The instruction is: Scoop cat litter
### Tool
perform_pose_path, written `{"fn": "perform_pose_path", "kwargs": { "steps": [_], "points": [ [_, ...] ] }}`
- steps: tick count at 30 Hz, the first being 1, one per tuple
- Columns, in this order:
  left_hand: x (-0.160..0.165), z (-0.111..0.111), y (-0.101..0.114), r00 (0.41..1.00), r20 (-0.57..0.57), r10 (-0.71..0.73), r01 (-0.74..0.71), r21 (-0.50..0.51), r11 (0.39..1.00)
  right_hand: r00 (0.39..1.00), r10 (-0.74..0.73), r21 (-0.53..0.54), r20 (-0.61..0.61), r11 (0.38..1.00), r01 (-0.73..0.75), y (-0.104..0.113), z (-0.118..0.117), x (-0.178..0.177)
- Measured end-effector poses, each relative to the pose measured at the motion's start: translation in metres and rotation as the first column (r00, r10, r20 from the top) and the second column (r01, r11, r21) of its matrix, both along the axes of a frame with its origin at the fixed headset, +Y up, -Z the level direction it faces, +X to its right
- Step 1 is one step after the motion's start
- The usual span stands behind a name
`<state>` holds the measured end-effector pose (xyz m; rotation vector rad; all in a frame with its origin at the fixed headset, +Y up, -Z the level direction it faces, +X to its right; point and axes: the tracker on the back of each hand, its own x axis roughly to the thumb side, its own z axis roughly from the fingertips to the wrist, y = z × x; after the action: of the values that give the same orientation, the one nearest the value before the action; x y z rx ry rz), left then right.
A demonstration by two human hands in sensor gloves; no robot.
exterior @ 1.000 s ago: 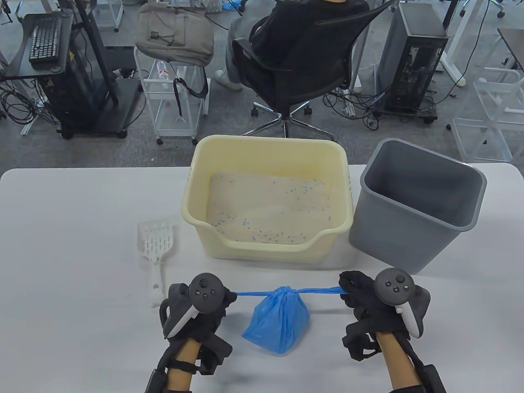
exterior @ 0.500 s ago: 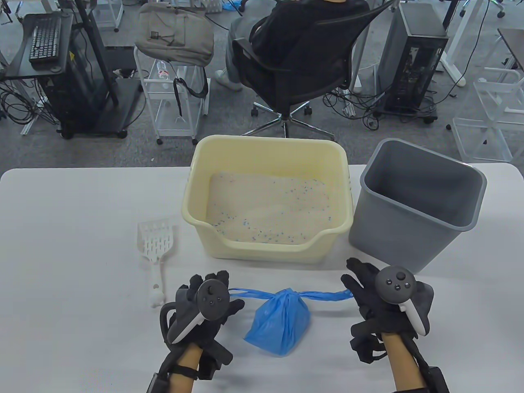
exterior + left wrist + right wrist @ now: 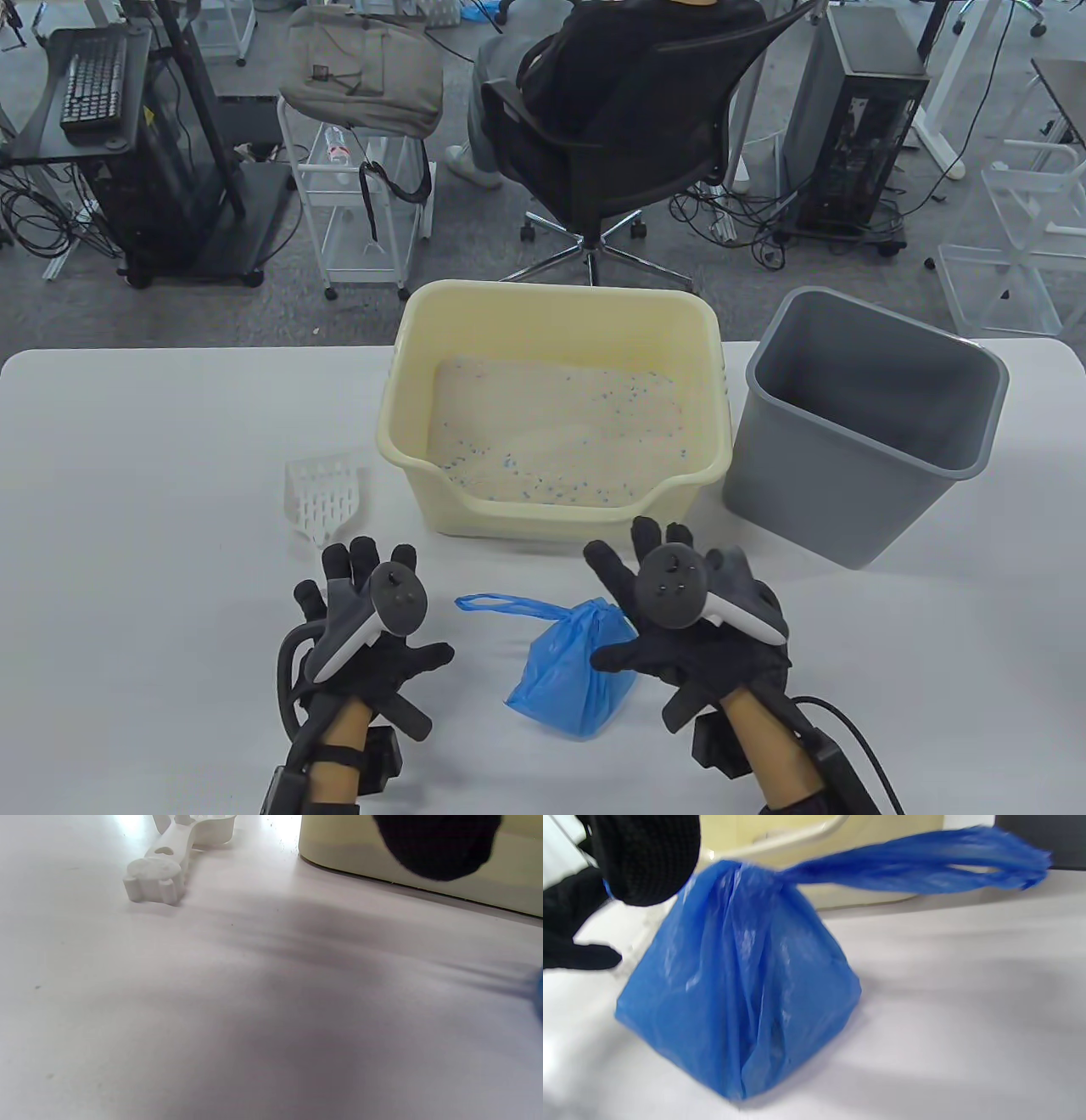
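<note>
A knotted blue bag [image 3: 568,671] sits on the white table, its left handle loop [image 3: 492,604] lying slack. In the right wrist view the bag [image 3: 742,993] fills the middle, with one loop [image 3: 925,861] sticking out sideways. My right hand [image 3: 628,594] is spread open over the bag's right top, one fingertip [image 3: 649,857] near the knot. My left hand [image 3: 382,611] is spread open to the left of the bag, over the handle of the white slotted scoop [image 3: 322,501]. The scoop handle [image 3: 157,878] lies flat on the table. Neither hand holds anything.
The cream litter box [image 3: 407,475], holding pale litter with blue specks, stands behind the hands; its wall [image 3: 360,853] shows in the left wrist view. A grey bin [image 3: 865,509] stands to its right. An office chair and carts are beyond the table.
Both hands let go of the bag's handles, which were pulled taut and now hang slack. The left hand moved left over the scoop handle. The right hand moved left over the bag.
</note>
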<state>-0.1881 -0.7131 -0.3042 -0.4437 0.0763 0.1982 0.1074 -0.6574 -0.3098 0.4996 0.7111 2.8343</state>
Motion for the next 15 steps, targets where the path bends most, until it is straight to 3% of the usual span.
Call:
{"fn": "perform_pose_path", "kwargs": {
  "steps": [4, 9, 15],
  "points": [
    [0.005, 0.002, -0.005, 0.999, 0.035, 0.019, -0.019, -0.005, 1.0, 0.991, 0.13, -0.115, -0.019, 0.985, -0.132, -0.016, -0.009, -0.025],
    [0.01, 0.003, -0.004, 0.998, 0.058, 0.034, -0.034, -0.002, 0.999, 0.995, 0.094, 0.103, 0.04, 0.99, -0.098, -0.012, -0.011, -0.024],
    [0.015, 0.004, -0.003, 0.997, 0.069, 0.022, -0.021, -0.006, 1.0, 0.991, 0.119, 0.172, 0.054, 0.977, -0.127, 0.031, -0.005, -0.01]
  ]
}}
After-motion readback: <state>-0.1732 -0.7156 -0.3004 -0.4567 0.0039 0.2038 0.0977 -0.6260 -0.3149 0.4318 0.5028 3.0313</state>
